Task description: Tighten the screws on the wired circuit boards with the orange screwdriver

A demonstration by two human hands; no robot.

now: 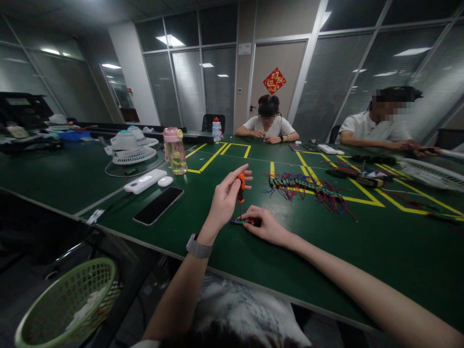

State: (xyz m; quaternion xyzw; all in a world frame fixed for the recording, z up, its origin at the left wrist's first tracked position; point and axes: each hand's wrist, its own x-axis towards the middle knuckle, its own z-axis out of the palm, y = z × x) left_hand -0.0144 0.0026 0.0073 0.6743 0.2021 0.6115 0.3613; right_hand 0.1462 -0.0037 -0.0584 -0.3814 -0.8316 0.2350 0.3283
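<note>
My left hand (pixel 226 198) grips an orange and black screwdriver (pixel 241 186) by its handle, thumb against it and the other fingers partly stretched. The screwdriver stands upright, its thin shaft pointing down at a small circuit board (pixel 237 222) on the green table. My right hand (pixel 266 224) lies low on the table with thumb and fingertips pinching the board's right side. Those fingers partly cover the board, and whatever the tip touches is too small to make out. To the right lies a long row of small circuit boards with red and blue wires (pixel 304 186).
On the left are a black phone (pixel 158 206), a white power strip (pixel 145 181), a pink-lidded bottle (pixel 175 152) and white fans (pixel 132 147). Yellow tape (pixel 362 199) marks the green table (pixel 203 241). Two people sit across it. A green basket (pixel 68 299) stands below.
</note>
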